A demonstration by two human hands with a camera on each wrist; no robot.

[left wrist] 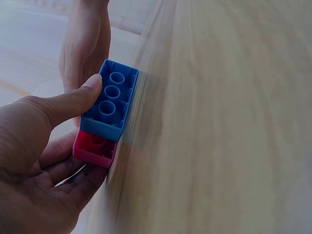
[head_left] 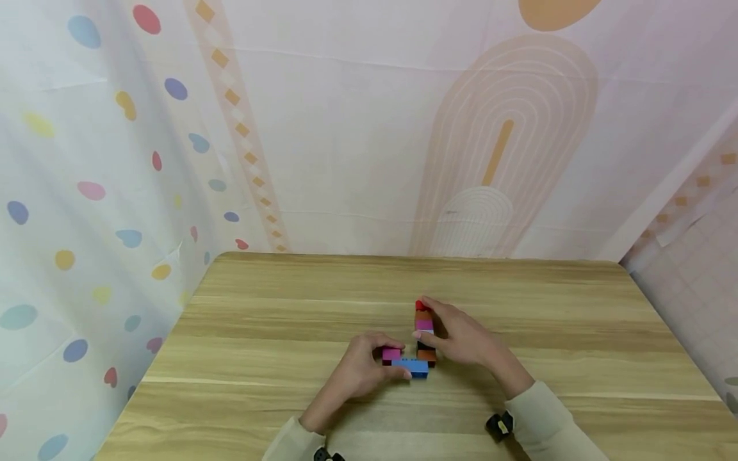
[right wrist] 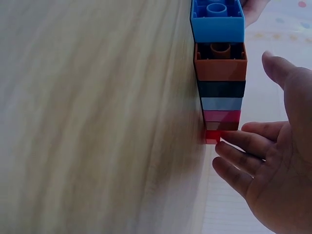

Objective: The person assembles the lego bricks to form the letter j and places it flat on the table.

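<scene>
Toy building bricks joined together lie on their side on the table. A blue brick (head_left: 410, 367) is nearest the person, its hollow tubed underside facing out in the left wrist view. Behind it, a pink brick (left wrist: 95, 149) sits at the left and a column of orange-brown (right wrist: 221, 69), black (right wrist: 222, 89), grey, pink and brown bricks runs away at the right, ending in a small red brick (right wrist: 212, 137). My left hand (head_left: 364, 366) pinches the blue and pink bricks between thumb and fingers. My right hand (head_left: 461, 334) has extended fingertips at the red brick, its thumb apart from the column.
The wooden table (head_left: 259, 320) reaches back to a patterned curtain (head_left: 346, 160), with another dotted curtain (head_left: 104, 192) along the left. Black wrist cameras (head_left: 499, 426) are strapped by the beige sleeves (head_left: 553, 419).
</scene>
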